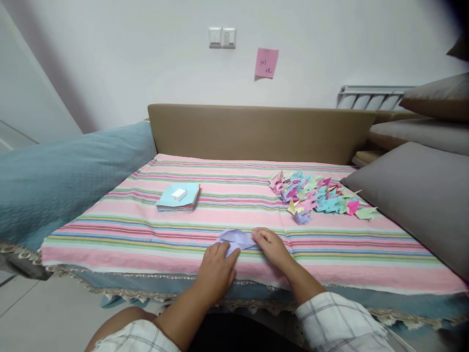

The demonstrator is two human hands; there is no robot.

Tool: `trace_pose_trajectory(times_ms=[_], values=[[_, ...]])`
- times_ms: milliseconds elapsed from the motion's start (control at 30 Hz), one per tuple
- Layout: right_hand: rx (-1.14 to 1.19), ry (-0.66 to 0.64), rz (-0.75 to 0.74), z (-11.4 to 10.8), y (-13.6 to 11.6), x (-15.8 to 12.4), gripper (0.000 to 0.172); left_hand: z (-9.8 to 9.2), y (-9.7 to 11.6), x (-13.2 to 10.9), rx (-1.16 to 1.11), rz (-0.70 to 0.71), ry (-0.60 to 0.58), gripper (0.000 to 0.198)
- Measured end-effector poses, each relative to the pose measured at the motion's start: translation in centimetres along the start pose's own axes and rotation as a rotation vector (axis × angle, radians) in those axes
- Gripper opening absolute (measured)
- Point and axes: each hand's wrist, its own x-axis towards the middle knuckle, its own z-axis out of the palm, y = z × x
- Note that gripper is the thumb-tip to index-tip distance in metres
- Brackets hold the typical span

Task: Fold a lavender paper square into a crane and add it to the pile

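A partly folded sheet of purple origami paper (237,238) lies on the striped cloth close to its front edge. My left hand (216,266) rests over its lower left part, thumb and fingertips holding it down. At the paper's right corner, my right hand (271,247) is closed, with thumb and fingers pinching the tip. Part of the paper's lower left is hidden under my left fingers. To the right, beyond my right hand, folded paper cranes (318,195) in many colours lie in a heap.
A stack of square paper (176,203) with a small white block (179,194) on top sits at the left. Grey cushions (417,195) are piled on the right. Behind the striped cloth (234,186) stands a brown backrest (256,132); a blue covered armrest (73,171) borders the left.
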Motion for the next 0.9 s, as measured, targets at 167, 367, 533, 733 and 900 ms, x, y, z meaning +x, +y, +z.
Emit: trace_pose_trajectory(times_ms=[167,367,533,733,900], values=[[0.096,0.003,-0.033,0.0,0.7,0.4,0.035,0.1,-0.4,0.7,-0.061,0.042,0.079,0.037],[-0.049,-0.039,-0.113,0.5,0.2,0.4,0.024,0.3,-1.0,1.7,-0.14,0.076,0.134,0.018],[-0.163,-0.138,-0.205,0.5,-0.8,0.1,0.024,0.2,-0.7,2.2,-0.079,0.026,0.144,0.018],[-0.169,-0.201,-0.247,0.8,-1.5,-0.4,0.019,0.1,-0.5,2.8,-0.03,-0.026,0.064,0.02],[-0.12,-0.179,-0.258,0.9,-1.1,-0.3,0.019,0.4,-1.2,3.2,-0.062,-0.031,0.104,0.011]])
